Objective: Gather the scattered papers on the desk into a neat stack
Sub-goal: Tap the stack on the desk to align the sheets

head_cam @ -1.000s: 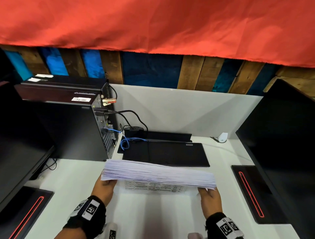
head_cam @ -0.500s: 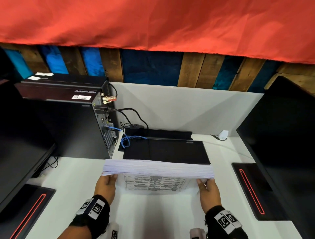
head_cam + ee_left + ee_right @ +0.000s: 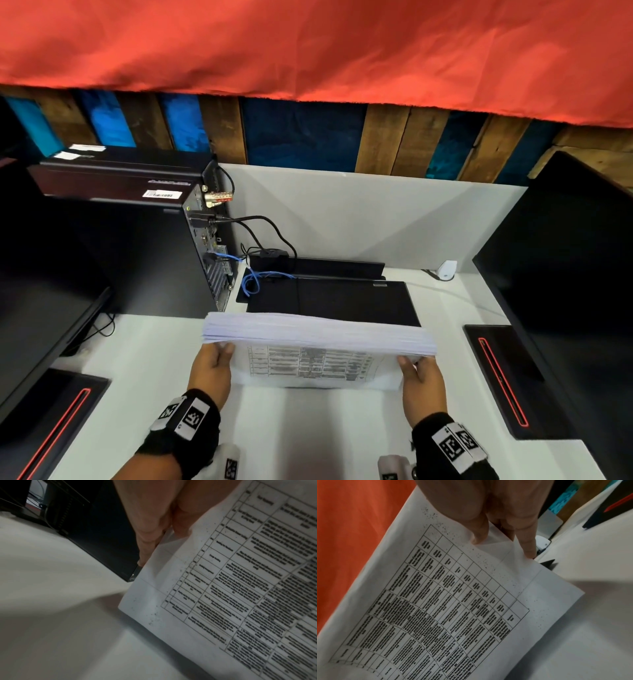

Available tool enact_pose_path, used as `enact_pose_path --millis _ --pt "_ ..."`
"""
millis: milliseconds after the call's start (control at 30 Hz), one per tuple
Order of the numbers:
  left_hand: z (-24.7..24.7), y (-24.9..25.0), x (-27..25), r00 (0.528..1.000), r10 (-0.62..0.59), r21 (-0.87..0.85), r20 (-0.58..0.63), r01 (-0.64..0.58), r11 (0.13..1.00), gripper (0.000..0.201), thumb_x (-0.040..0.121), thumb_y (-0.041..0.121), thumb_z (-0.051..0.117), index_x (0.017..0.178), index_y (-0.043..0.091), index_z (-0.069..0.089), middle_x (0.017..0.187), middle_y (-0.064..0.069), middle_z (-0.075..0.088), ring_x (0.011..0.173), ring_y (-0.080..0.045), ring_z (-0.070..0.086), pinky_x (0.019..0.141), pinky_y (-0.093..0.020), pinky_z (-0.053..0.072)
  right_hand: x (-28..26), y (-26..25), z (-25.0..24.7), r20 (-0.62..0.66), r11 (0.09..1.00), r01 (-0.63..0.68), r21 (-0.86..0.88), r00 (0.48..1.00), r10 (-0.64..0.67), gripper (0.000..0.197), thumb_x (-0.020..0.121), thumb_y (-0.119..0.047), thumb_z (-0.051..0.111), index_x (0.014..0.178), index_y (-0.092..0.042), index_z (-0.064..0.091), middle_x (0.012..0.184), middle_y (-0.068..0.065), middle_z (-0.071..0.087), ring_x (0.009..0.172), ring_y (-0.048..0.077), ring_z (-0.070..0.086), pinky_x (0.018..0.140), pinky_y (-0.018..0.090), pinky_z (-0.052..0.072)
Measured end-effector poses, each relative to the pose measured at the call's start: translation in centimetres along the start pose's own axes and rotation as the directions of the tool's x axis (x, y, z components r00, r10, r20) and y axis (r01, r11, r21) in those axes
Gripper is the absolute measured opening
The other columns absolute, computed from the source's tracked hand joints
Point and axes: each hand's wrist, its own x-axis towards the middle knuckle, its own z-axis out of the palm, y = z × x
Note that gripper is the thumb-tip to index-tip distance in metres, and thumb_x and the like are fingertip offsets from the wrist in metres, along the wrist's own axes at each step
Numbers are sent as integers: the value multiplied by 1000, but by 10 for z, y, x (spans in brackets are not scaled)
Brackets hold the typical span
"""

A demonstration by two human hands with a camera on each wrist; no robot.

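Observation:
A thick stack of white papers (image 3: 318, 346) stands upright on its long lower edge on the white desk (image 3: 308, 428), its printed table facing me. My left hand (image 3: 214, 363) holds the stack's left end, thumb on the near face and fingers behind. My right hand (image 3: 419, 373) holds the right end the same way. The left wrist view has the printed sheet (image 3: 231, 595) with fingers (image 3: 147, 543) along its side edge. In the right wrist view, fingertips (image 3: 481, 534) pinch the sheet (image 3: 453, 608) near its corner.
A black computer tower (image 3: 137, 240) with cables stands at the back left. A black flat device (image 3: 332, 301) lies just behind the stack. Dark monitors (image 3: 565, 291) flank both sides, with black bases (image 3: 500, 380) on the desk. A small white object (image 3: 446, 269) sits by the partition.
The stack has gone from slightly tilted, with its right end lower, to level, and has settled upright with its top edges even. Both hands stayed at its ends.

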Motion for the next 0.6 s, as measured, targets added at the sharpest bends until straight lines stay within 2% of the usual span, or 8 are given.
enact_pose_path --millis 67,200,267,300,367,433,500,600 --pt "0 -2 -1 1000 -5 16 9 5 1000 21 95 2 46 75 4 54 83 -10 58 87 -28 55 80 -31 35 0 3 0 7 1000 -2 -2 1000 2 13 95 -4 49 106 -9 53 93 -1 60 98 19 56 89 27 36" --pt "-1 -1 -5 999 -25 50 40 23 998 15 95 3 48 93 -1 61 91 -11 60 104 -43 59 86 -37 41 -1 7 -2 34 996 -45 -81 998 48 8 89 -3 58 91 -10 57 86 -3 62 99 24 60 85 28 42" --pt "-6 18 -3 1000 25 29 10 -25 999 12 94 1 48 96 3 60 95 -10 60 102 -34 59 85 -32 39 5 -1 -13 37 998 -12 -66 999 15 20 79 5 67 84 -14 64 77 -7 71 83 10 68 78 23 52" --pt "-9 32 -2 998 62 23 5 -62 998 12 93 -1 48 95 1 60 93 -10 59 97 -30 58 84 -30 38 7 -9 -21 42 998 6 -56 999 -3 27 74 11 70 81 -15 66 70 -7 72 71 -1 66 70 14 53" --pt "-19 64 2 983 182 84 32 -184 979 11 92 -3 49 88 0 58 79 -5 55 82 -22 52 71 -28 38 9 -27 -33 84 990 73 -118 994 -63 31 68 14 73 80 -15 67 66 -5 69 58 -7 60 57 3 45" --pt "-28 96 9 936 332 194 119 -350 917 13 92 -2 49 88 9 56 77 -1 60 77 -21 54 65 -23 41 8 -40 -39 136 961 163 -225 982 -134 38 67 7 76 80 -28 67 74 -9 71 65 -6 63 60 3 46" --pt "-37 128 14 888 420 309 187 -459 833 7 92 4 50 89 10 51 79 -7 64 77 -25 59 66 -30 47 6 -47 -36 204 890 249 -381 962 -182 40 69 -7 78 79 -42 62 77 -15 71 74 1 66 68 14 51" --pt "-42 174 11 790 539 416 293 -612 672 7 91 17 46 93 11 51 76 -10 63 76 -32 61 70 -40 51 1 -54 -19 311 808 382 -449 914 -260 18 76 -30 75 84 -37 61 75 -15 68 70 2 62 65 22 50"
